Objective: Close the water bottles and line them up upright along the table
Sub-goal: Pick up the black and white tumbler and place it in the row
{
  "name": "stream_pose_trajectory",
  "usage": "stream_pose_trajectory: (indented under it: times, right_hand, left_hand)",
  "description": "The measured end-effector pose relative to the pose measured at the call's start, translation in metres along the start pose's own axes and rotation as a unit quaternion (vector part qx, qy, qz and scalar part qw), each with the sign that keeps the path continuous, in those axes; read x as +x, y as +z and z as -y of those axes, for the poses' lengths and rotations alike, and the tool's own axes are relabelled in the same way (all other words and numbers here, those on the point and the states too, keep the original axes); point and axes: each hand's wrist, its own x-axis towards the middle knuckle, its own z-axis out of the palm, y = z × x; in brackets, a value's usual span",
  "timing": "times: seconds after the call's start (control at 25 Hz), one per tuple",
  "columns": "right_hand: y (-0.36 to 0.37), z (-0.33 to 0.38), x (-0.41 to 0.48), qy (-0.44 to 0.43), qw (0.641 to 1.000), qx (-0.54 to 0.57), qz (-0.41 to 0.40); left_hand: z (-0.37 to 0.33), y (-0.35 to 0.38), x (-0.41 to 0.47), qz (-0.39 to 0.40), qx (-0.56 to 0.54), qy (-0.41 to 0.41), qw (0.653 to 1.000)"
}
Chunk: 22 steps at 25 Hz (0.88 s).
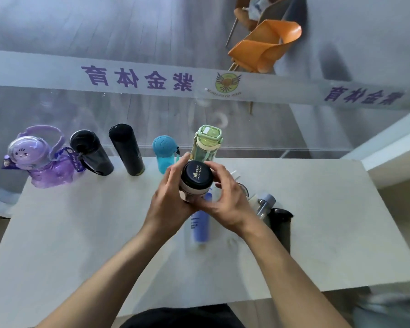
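Over the middle of the white table I hold a bottle with a dark navy lid. My left hand grips its pale body from the left. My right hand wraps the lid and upper part from the right. Along the far edge several bottles stand upright in a row: a purple cartoon bottle, a black strap bottle, a tall black flask, a blue bottle and a green bottle. A blue-and-clear bottle lies flat under my hands.
To the right of my hands lie a grey-capped clear bottle and a black bottle. A glass wall with a printed band stands behind the table. An orange chair is beyond the glass.
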Motion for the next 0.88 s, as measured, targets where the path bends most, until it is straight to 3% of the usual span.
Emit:
stream_pose_trajectory:
  times: [0.32, 0.56, 0.88]
  right_hand:
    - [-0.066, 0.021, -0.001, 0.014, 0.996, 0.041, -0.08]
    - [-0.119, 0.006, 0.011, -0.014, 0.987, 0.081, -0.136]
    - [-0.194, -0.082, 0.049, -0.034, 0.986, 0.125, -0.105]
  left_hand:
    - [-0.058, 0.03, 0.035, 0.032, -0.031, 0.095, 0.994]
    - [-0.076, 0.057, 0.064, 0.05, 0.054, 0.118, 0.99]
    - [-0.075, 0.127, 0.06, 0.066, 0.202, -0.051, 0.976]
